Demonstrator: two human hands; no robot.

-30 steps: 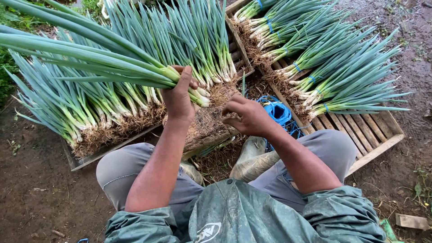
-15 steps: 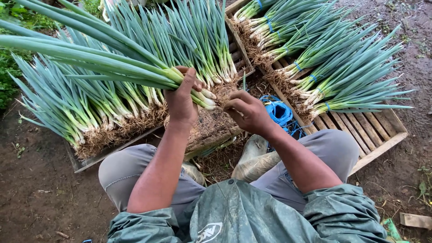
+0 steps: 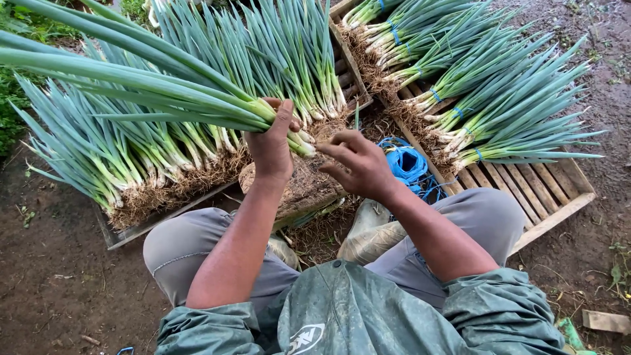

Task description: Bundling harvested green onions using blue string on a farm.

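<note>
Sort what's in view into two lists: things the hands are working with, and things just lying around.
In hand:
- bunch of green onions, gripped by the left hand
- right hand, fingers at the bunch's root end
- blue twine, beside the right hand

Lying about:
- loose onions on the left pallet
- tied bundles on the right pallet
- wood scrap

Dark, damp brown earth [image 3: 52, 289] forms the ground, scattered with small twigs and bits of debris, under soft, even daylight with no hard shadows. Low green weeds [image 3: 12, 112] edge the soil at the left, and a slatted pale wooden pallet [image 3: 552, 197] lies flat on the dirt at the right. A small pale wood offcut [image 3: 606, 321] rests near the bottom right corner.
</note>
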